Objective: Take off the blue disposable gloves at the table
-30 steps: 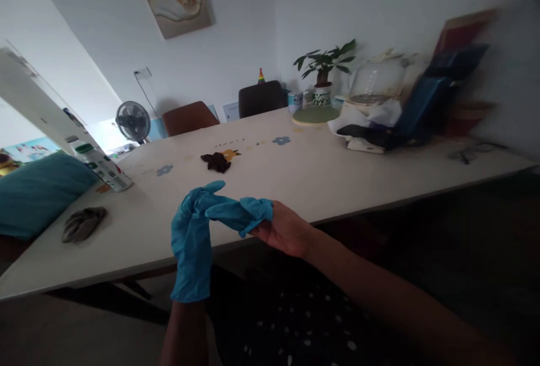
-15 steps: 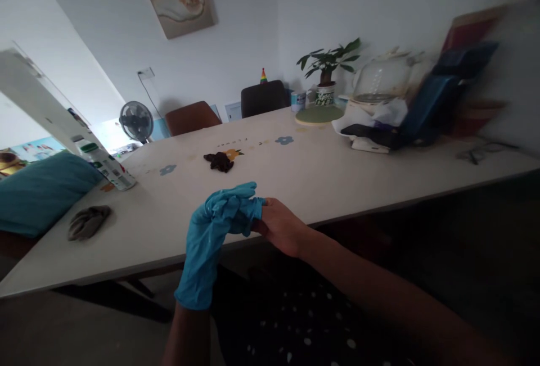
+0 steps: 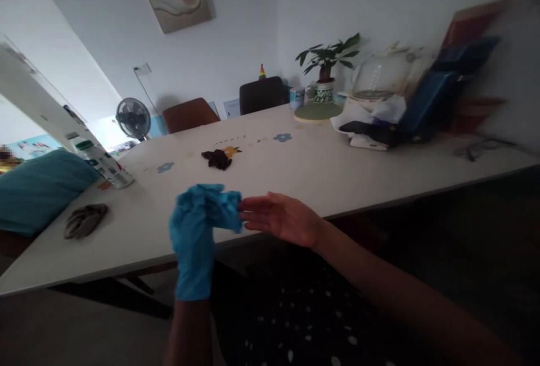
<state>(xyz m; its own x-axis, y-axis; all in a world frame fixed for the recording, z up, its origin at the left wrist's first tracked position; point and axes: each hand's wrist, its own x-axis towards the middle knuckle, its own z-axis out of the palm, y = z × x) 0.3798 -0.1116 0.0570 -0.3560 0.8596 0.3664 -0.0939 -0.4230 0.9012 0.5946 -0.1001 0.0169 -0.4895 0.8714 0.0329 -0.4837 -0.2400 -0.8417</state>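
Note:
My left hand (image 3: 192,234) wears a blue rubber glove and is closed around a second blue glove (image 3: 223,208), bunched up at its fingertips. My bare right hand (image 3: 282,218) is just to the right of it, fingers stretched out and pointing at the bunched glove, touching or almost touching it. Both hands hover at the near edge of a long white table (image 3: 295,175).
On the table lie a grey cloth (image 3: 84,220) at the left, a small dark crumpled cloth (image 3: 217,159) in the middle, and a tipped bottle (image 3: 101,161). A potted plant (image 3: 325,71), glass dome (image 3: 379,76) and blue boxes (image 3: 434,96) stand far right. Chairs and a fan (image 3: 133,118) are behind.
The right hand, which pinched the loose glove, has let go and spread its fingers. The gloved left hand has gathered the loose glove into a bunch.

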